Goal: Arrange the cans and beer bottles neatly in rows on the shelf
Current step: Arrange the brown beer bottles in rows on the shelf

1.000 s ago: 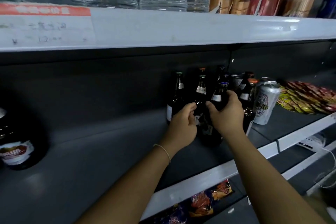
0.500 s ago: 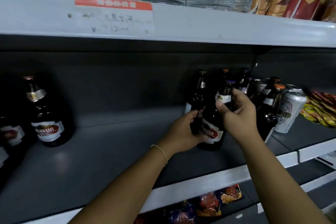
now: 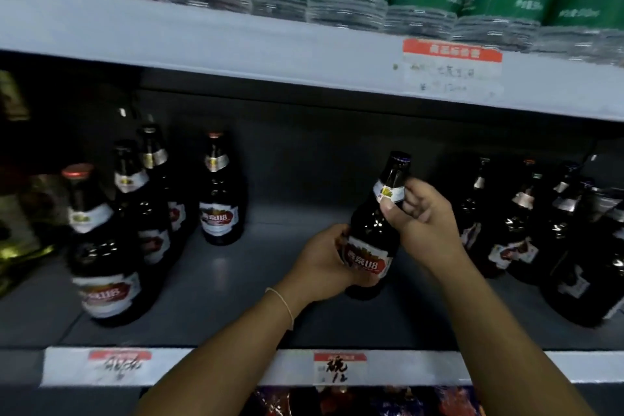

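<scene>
Bottle (image 3: 371, 233) carried left off right cluster (image 3: 526, 230); left hand (image 3: 320, 263) grips body, right hand (image 3: 422, 216) pinches neck. Axis near-upright; row (image 3: 219, 189) lies left of grip.

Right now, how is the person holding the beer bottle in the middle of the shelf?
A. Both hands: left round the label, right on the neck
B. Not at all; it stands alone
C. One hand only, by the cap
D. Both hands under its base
A: the left hand wraps the beer bottle at its label, while the right hand pinches its neck.
</scene>
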Demonstrator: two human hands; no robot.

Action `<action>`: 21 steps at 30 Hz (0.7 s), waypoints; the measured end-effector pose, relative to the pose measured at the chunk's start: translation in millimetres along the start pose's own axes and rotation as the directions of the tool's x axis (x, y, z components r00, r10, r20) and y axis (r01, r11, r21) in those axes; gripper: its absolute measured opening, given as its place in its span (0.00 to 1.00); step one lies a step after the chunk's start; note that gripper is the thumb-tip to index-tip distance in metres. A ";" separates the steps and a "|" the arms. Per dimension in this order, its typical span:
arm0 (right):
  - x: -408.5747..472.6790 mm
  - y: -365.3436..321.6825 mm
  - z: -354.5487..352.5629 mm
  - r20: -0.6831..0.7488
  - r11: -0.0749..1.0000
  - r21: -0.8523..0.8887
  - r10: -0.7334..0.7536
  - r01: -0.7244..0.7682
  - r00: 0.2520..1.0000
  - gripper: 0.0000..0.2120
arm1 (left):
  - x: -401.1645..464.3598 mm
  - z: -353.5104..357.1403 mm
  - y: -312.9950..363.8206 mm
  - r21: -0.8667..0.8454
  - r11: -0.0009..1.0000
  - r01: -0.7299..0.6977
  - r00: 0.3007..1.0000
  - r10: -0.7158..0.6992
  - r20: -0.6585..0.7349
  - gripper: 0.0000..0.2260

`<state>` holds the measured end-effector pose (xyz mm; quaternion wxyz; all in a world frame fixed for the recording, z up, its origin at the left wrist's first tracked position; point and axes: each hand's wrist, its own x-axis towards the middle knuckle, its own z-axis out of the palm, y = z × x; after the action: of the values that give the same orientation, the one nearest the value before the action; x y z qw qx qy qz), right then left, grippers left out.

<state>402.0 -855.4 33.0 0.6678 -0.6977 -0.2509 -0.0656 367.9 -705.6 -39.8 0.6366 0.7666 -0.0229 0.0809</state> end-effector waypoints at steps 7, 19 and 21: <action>-1.8 -13.7 73.8 0.154 0.999 -0.040 -0.013 0.019 0.988 0.14 | -35.6 -65.2 -12.6 0.029 1.000 0.003 0.969 0.004 -0.245 0.31; -15.3 -8.4 182.6 0.266 1.000 -0.001 0.018 -0.018 0.964 0.21 | -80.7 -145.5 -30.6 0.036 0.999 0.033 0.869 -0.011 -0.496 0.36; -14.8 -4.2 195.5 0.257 1.000 -0.008 0.003 -0.001 0.966 0.22 | -83.9 -152.9 -32.9 0.056 0.998 0.030 0.854 0.004 -0.521 0.35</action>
<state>339.7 -670.7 11.1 0.6270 -0.7032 -0.3342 0.0252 275.2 -555.3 -57.7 0.5954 0.7357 0.1581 0.2816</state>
